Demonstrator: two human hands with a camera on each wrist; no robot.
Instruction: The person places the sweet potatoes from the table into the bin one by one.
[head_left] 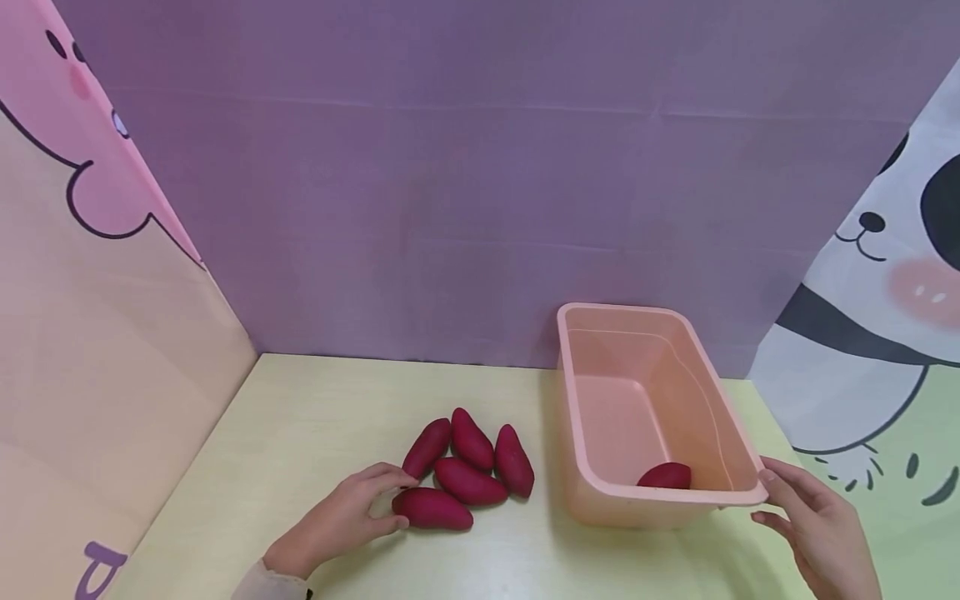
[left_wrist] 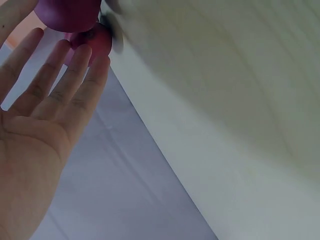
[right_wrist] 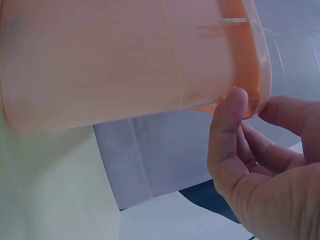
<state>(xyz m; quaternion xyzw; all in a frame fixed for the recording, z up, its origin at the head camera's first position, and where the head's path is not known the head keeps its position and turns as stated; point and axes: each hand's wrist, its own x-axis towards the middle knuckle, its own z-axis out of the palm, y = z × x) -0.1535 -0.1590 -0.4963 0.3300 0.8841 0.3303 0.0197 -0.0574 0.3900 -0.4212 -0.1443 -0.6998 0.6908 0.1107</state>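
Note:
Several red-purple sweet potatoes lie grouped on the table. The nearest sweet potato [head_left: 432, 509] lies lengthwise in front of my left hand [head_left: 347, 518]. Thumb and fingertips reach about its left end, spread apart, and the left wrist view shows the fingers [left_wrist: 75, 75] fairly straight below a sweet potato [left_wrist: 70, 12]. A pink plastic bin [head_left: 573, 433] stands to the right with one sweet potato [head_left: 666, 476] inside at its near end, partly hidden by the rim. My right hand [head_left: 821, 525] pinches the bin's near right corner, thumb and fingers at the rim [right_wrist: 265, 75].
The pale wooden table [head_left: 300, 433] ends at a purple backdrop [head_left: 480, 183]. Printed side panels rise at both sides, a pink figure [head_left: 112, 196] on the left and a panda [head_left: 873, 275] on the right. The bin's far end stands close to the backdrop.

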